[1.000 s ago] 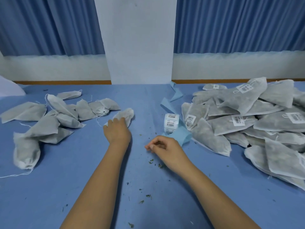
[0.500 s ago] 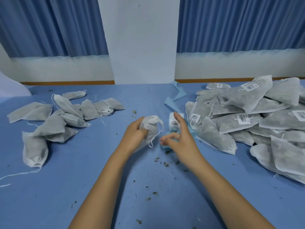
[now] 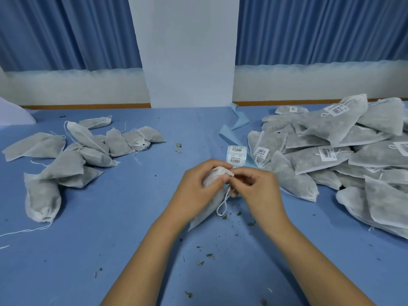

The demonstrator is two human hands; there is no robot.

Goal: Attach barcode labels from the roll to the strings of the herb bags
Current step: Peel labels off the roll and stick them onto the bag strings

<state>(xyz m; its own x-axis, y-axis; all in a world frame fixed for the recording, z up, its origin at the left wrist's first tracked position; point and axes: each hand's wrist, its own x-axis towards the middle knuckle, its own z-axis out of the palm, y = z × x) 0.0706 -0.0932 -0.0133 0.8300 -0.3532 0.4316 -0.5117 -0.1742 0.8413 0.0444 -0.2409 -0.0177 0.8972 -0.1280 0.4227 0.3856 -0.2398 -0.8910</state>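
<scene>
Head view: left hand [image 3: 196,191] grips white non-woven herb bag [image 3: 207,209] at its neck; right hand [image 3: 258,191] pinches the mouth alongside. Its white string loop [image 3: 222,207] hangs below the grip. Judged step: freeing string. Next needs a label off white barcode-label roll [image 3: 236,154] just beyond.

— The herb bag [image 3: 210,191]?
— Thin white non-woven cloth, matt, faintly see-through. Its string [image 3: 222,207] is plain white thread.
— And the label roll [image 3: 236,153]?
— Smooth white paper on pale blue backing. The worktop [image 3: 110,250] looks like matt blue cloth.
</scene>
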